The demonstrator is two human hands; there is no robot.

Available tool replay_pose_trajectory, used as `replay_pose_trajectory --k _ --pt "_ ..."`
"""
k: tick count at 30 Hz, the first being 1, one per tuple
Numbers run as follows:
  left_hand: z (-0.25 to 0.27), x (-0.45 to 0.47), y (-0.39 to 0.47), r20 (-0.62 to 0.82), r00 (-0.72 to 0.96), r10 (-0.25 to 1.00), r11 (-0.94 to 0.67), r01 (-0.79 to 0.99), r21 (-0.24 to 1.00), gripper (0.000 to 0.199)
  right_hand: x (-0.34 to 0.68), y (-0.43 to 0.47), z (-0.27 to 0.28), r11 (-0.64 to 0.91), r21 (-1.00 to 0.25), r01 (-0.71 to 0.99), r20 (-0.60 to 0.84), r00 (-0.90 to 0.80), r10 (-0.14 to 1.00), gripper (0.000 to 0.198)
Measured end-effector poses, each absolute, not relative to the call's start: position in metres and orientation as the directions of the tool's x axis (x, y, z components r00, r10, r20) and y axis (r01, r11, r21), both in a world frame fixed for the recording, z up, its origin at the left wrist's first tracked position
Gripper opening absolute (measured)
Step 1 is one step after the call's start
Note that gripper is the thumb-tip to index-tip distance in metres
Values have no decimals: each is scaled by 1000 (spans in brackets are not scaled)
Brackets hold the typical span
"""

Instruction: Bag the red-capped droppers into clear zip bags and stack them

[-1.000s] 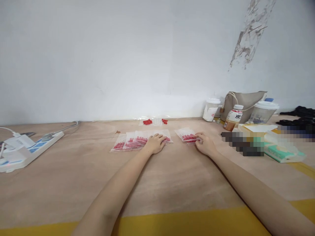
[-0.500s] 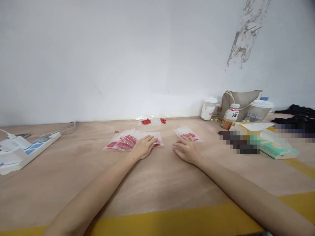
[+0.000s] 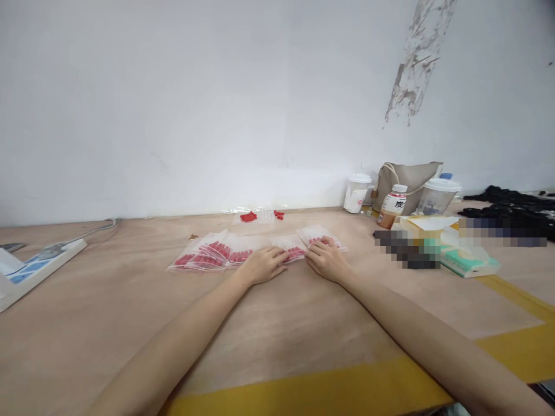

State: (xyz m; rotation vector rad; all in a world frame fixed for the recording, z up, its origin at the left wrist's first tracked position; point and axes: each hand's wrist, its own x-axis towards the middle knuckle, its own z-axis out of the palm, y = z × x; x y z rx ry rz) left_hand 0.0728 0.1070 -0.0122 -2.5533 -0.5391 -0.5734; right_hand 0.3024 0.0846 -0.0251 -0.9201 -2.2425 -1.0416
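Small clear zip bags with red pieces in them lie in a row on the table. My left hand (image 3: 265, 266) rests palm down, open, its fingers stretched over the edge of a bag (image 3: 295, 251) that lies between my hands. Left of it lie another bag (image 3: 240, 255) and an overlapping pile of bags (image 3: 203, 254). My right hand (image 3: 328, 260) lies open, its fingertips over the lower part of a bag (image 3: 311, 233) and near the edge of the middle one. The fingers hide part of these bags.
By the wall lie loose red pieces (image 3: 248, 216) on clear plastic. To the right are a paper cup (image 3: 356, 195), a drink bottle (image 3: 392, 206), a grey bag (image 3: 410, 176), a lidded plastic cup (image 3: 437, 196) and a tissue pack (image 3: 472, 260). A power strip (image 3: 45, 268) is at left.
The view has turned slightly right. My hands are closer together. A bag earlier mostly under my left hand now shows between both hands, and another shows to the left hand's left.
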Motion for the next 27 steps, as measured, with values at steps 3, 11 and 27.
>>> replay_pose_trajectory --k 3,11,27 --pt "-17 62 109 511 849 132 -763 416 -495 19 300 84 -26 492 430 757 689 -627 363 20" --pt "-20 60 107 511 856 78 -645 434 -629 19 301 83 -25 443 520 731 688 -665 289 21" --pt "-18 61 103 552 831 72 -634 465 -617 20 298 80 -23 452 499 739 702 -651 289 20"
